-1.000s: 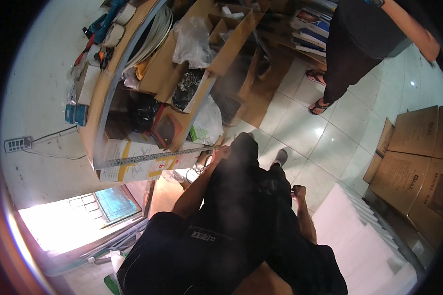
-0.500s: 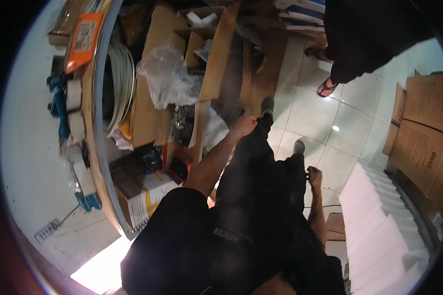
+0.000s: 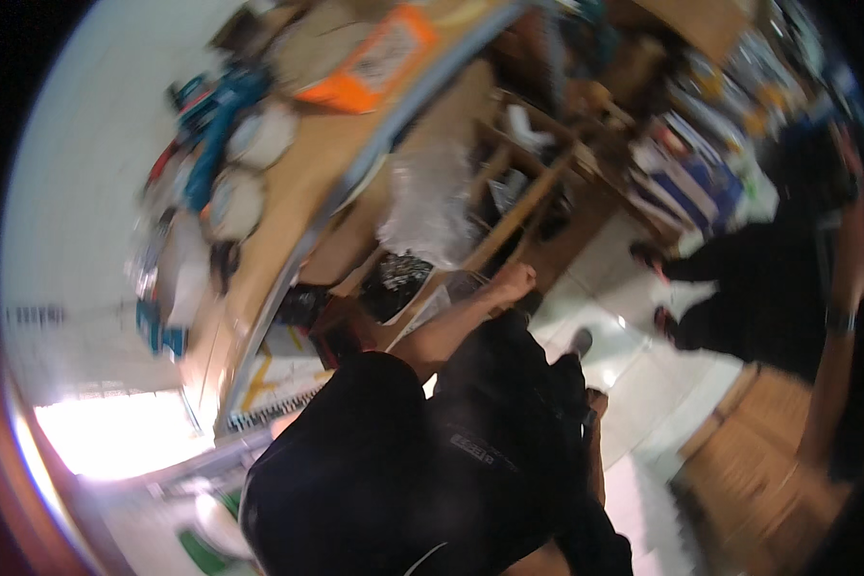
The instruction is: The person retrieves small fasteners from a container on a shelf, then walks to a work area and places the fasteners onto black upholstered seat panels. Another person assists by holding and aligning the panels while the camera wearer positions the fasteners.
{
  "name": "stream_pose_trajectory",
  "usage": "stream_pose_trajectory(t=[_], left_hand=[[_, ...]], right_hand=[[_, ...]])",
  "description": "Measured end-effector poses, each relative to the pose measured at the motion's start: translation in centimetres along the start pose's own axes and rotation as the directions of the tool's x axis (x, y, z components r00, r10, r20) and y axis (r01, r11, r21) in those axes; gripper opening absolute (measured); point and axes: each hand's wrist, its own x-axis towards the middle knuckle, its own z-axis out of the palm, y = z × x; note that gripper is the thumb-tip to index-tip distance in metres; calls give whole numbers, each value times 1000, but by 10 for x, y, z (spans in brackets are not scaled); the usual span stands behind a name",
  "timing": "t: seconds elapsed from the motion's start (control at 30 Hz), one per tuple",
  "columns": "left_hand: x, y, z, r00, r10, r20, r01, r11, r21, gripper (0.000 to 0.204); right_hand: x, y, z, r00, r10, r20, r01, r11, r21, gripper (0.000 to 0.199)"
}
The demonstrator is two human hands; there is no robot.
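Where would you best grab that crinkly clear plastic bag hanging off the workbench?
Probably pinch the clear plastic bag at its loose lower bulge, coming from the floor side, near the left hand. It droops off the workbench edge unobstructed there; blur hides finer detail.

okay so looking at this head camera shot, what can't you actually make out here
- Left hand, head view: closed fist near the shelf; motion blur hides any contents.
- Right hand: mostly hidden behind the black clothing.
- Workbench items: blurred.
- Another person: cut off by the right rim.

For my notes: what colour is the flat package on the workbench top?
Orange package, seen in the head view.
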Motion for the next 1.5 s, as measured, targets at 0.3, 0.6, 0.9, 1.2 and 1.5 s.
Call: stream_pose_trajectory(t=[0.3,0.6,0.9,1.2,1.5], left_hand=[[-126,104,-130,748,-75,-659,-136,955,-262,25],[-237,120,-320,-170,154,-973,336,937,90,34],[-238,102,-342,-35,-160,-987,326,931,-162,42],[-239,111,-337,-26,-106,-994,329,938,-109,33],[-236,109,-337,-24,-137,-990,372,918,-135,42]], right_hand=[[142,49,-46,924,-253,286,262,965,6,39],[202,-39,-87,927,-245,284,296,943,-152,33],[209,-57,-90,929,-231,288,303,923,-236,29],[151,-193,-120,742,-639,203,670,700,-246,28],[-38,-659,-204,116,-993,-1,948,110,300,35]])
